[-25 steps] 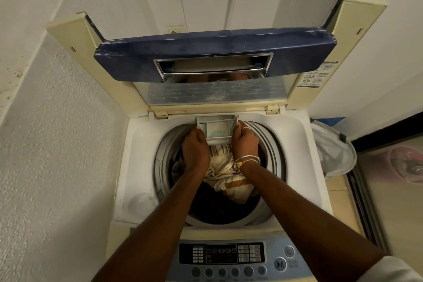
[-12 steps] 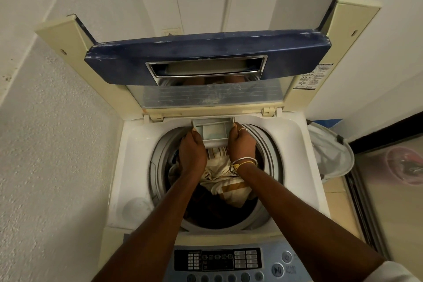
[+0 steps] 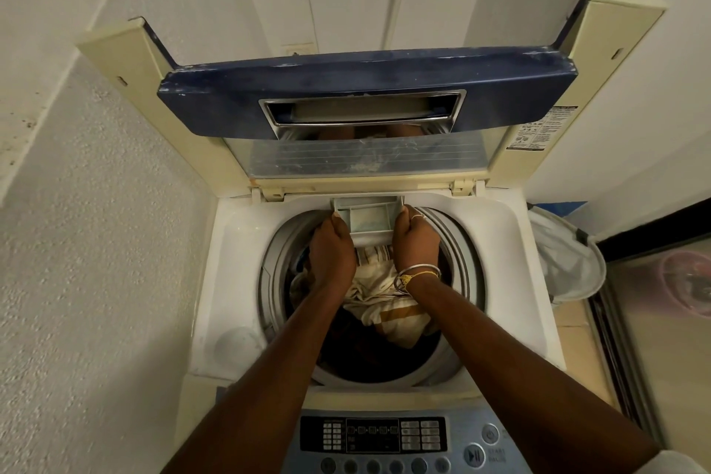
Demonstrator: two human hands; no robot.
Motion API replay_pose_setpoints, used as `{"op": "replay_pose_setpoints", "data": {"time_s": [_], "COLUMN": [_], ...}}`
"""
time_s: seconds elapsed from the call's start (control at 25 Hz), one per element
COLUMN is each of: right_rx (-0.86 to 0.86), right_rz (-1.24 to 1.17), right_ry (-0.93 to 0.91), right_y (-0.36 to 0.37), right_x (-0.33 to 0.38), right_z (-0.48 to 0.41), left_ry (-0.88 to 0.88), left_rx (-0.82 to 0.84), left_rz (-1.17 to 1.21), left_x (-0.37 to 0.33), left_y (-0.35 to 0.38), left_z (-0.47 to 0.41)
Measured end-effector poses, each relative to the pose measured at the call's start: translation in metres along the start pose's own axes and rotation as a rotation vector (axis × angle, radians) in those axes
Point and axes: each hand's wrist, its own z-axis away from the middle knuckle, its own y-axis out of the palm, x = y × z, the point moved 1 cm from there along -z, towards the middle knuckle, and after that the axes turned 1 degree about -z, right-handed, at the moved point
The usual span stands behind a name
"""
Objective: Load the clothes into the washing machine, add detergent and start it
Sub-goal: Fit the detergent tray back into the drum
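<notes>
Head view, left hand (image 3: pixel 331 251) and right hand (image 3: pixel 415 242) outstretched, gripping detergent drawer (image 3: pixel 368 220) sides.

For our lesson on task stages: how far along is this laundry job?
Done: clothes lie in the drum. In hand: the left hand and right hand each have a grip on the detergent drawer at the tub's back rim. Left: closing the raised lid and pressing the start button.
</notes>
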Motion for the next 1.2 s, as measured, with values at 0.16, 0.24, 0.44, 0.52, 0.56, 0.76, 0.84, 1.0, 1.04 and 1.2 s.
{"op": "replay_pose_setpoints", "data": {"time_s": [0.16,0.24,0.44,0.52,0.56,0.76,0.84,1.0,1.04,1.2], "right_rx": [0.005,-0.002,0.019,0.024,0.026,0.016,0.021,0.001,-0.007,-0.023], "right_rz": [-0.026,-0.031,-0.018,-0.022,-0.023,-0.011,-0.005,0.008,0.005,0.012], "right_ry": [-0.017,-0.008,-0.024,-0.045,-0.051,-0.027,-0.019,-0.002,0.008,-0.019], "right_y": [-0.001,0.000,-0.001,-0.002,-0.001,-0.001,-0.003,-0.002,-0.001,-0.001], "right_x": [-0.002,-0.003,-0.003,-0.003,-0.002,-0.002,-0.001,0.005,0.005,0.008], "right_z": [0.000,0.000,0.000,0.002,0.002,0.002,0.003,0.004,0.005,0.007], "left_ry": [0.049,0.062,0.077,0.057,0.041,0.076,0.108,0.096,0.088,0.070], "left_rx": [0.043,0.047,0.082,0.118,0.128,0.073,0.035,0.029,0.035,0.052], "left_rz": [-0.007,-0.011,-0.010,0.013,0.020,-0.003,-0.028,-0.041,-0.032,0.007], "left_x": [0.005,0.007,0.013,0.015,0.016,0.016,0.018,0.013,0.012,0.011], "left_y": [-0.006,-0.008,-0.008,-0.009,-0.009,-0.005,-0.002,-0.005,-0.006,-0.008], "left_z": [0.000,-0.001,-0.004,-0.006,-0.007,-0.006,-0.006,-0.006,-0.006,-0.006]}}
